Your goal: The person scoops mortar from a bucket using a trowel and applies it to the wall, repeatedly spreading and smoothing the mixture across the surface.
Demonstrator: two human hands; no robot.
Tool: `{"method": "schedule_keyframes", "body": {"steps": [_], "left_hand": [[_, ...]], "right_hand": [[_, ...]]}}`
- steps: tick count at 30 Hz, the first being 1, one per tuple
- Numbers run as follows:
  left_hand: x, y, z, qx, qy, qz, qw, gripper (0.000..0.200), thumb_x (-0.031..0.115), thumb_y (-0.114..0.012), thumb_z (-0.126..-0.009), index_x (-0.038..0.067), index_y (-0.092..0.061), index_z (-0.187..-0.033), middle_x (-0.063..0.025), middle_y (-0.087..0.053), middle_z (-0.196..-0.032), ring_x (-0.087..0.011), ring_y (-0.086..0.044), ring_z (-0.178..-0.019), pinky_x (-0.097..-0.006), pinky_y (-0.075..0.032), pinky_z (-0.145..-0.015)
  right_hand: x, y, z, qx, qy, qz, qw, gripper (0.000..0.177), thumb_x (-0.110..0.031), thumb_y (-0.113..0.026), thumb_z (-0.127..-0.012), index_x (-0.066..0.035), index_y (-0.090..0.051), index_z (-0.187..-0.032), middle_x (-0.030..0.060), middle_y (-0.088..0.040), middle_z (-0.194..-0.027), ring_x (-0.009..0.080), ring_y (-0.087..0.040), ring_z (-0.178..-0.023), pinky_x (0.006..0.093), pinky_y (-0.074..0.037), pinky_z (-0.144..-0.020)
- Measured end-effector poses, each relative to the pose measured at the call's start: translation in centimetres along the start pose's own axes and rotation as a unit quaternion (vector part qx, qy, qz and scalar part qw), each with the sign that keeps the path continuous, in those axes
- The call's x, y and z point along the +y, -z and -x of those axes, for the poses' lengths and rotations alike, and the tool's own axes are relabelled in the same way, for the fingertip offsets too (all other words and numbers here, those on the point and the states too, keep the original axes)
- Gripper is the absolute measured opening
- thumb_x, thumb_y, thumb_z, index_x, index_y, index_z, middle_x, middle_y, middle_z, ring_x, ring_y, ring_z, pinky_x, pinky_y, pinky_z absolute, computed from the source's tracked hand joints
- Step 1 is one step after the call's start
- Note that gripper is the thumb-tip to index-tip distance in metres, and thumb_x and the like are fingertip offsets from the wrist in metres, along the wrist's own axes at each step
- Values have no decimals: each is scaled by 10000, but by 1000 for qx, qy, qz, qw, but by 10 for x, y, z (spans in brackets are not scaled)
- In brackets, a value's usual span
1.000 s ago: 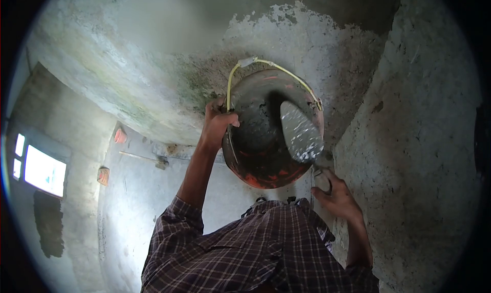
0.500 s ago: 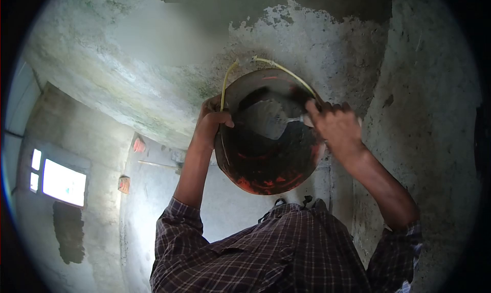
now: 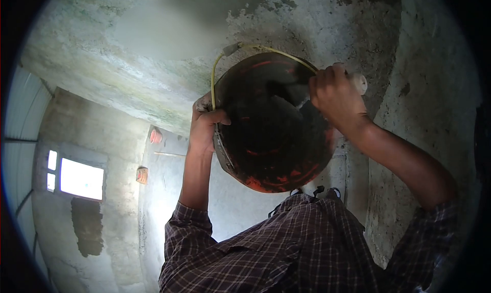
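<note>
A dark, mortar-stained bucket [image 3: 273, 183] with orange-red patches is held up in front of me, its open mouth towards my view. My left hand [image 3: 205, 124] grips its left rim, thumb over the edge and fingers outside. A yellow carrying handle [image 3: 286, 52] arches past the bucket's far side. At the right rim, my right hand [image 3: 338, 96] is closed around the pale handle of a trowel [image 3: 359, 83]. The blade reaches into the bucket, mostly in shadow; whatever lies on it is hard to make out.
A rough wall [image 3: 169, 32] with patchy wet plaster rises just beyond the bucket. Another wall [image 3: 424, 124] stands close on the right. At the left are a bright window [image 3: 81, 179] and a reddish pot [image 3: 156, 135]. Pale floor [image 3: 235, 211] shows below.
My right hand and the trowel handle have shifted up and outward, and the blade has turned, showing less of its face. The bucket has tilted slightly. The surroundings have shifted right in view.
</note>
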State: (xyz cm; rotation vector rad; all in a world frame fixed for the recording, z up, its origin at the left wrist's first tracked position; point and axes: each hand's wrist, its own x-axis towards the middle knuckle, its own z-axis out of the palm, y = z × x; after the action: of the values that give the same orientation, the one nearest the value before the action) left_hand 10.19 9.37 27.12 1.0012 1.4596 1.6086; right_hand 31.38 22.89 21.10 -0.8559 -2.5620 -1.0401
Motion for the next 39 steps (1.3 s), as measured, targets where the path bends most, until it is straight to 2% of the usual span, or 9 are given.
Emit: {"method": "schedule_keyframes", "body": {"steps": [3, 9, 12, 18, 24, 27, 29, 32, 39], "left_hand": [[-6, -2, 5, 13, -84, -107, 991, 535, -94, -454, -583, -83, -602, -1097, -43, -611, -771, -92, -526, -599, -197, -424, -551], [-19, 1, 13, 46, -128, -183, 974, 554, -61, -482, -596, -71, -594, -1139, -13, -584, -793, -81, -499, -652, -216, -414, -574], [-31, 3, 16, 23, -117, -211, 970, 585, -47, -491, -590, -64, -586, -1167, -17, -581, -820, -81, -498, -674, -218, -413, -582], [-37, 5, 19, 32, -81, -160, 983, 575, -21, -467, -522, -106, -590, -1077, -67, -616, -882, -121, -552, -756, -195, -426, -662], [-31, 9, 30, 26, -84, -78, 993, 612, -41, -484, -520, -94, -591, -1120, -42, -604, -835, -90, -507, -672, -189, -398, -585], [-29, 14, 42, 29, -83, -51, 995, 564, -42, -489, -518, -87, -606, -1068, -42, -602, -798, -101, -507, -635, -198, -392, -559], [-38, 23, 47, 44, -79, -32, 995, 534, -40, -491, -525, -83, -610, -1043, -44, -604, -784, -102, -512, -626, -200, -394, -555], [-47, 23, 51, 77, -88, 1, 993, 481, -36, -491, -539, -76, -614, -1002, -43, -605, -757, -102, -523, -617, -202, -400, -555], [-62, 24, 40, 113, -116, -45, 986, 483, -23, -480, -560, -78, -592, -1026, -72, -618, -862, -134, -578, -742, -234, -463, -650]], "right_hand": [[-11, -3, 8, -67, 120, 115, 984, 151, -183, -569, -793, -91, -622, -902, -9, -584, -764, 144, -571, -721, 341, -410, -711], [-66, -39, 62, -66, 96, -80, 990, 161, -195, -569, -825, -126, -689, -907, 32, -642, -846, 168, -632, -815, 379, -436, -735], [-82, -21, 66, -196, 97, -245, 945, 172, -164, -586, -800, -126, -669, -945, 42, -647, -869, 163, -651, -799, 381, -448, -775], [-82, -8, 66, -147, 40, -404, 902, 246, -124, -610, -745, -123, -648, -987, 45, -648, -804, 214, -671, -712, 390, -484, -749], [-76, 5, 62, -128, 24, -590, 797, 279, -144, -654, -704, -95, -649, -978, 123, -633, -788, 278, -662, -715, 395, -525, -621], [-77, 10, 58, -126, 2, -623, 772, 312, -169, -681, -692, -62, -642, -982, 159, -651, -809, 309, -665, -767, 410, -530, -692], [-78, 15, 55, -201, -108, -685, 692, 320, -205, -695, -698, -45, -642, -970, 188, -662, -845, 339, -661, -820, 429, -523, -744], [-90, 9, 59, -188, -163, -716, 652, 345, -246, -696, -719, -29, -630, -979, 206, -661, -878, 367, -652, -844, 444, -512, -778], [-68, 26, 71, -186, -208, -697, 660, 366, -264, -700, -759, -27, -598, -1019, 206, -659, -883, 383, -640, -866, 435, -515, -754]]}}
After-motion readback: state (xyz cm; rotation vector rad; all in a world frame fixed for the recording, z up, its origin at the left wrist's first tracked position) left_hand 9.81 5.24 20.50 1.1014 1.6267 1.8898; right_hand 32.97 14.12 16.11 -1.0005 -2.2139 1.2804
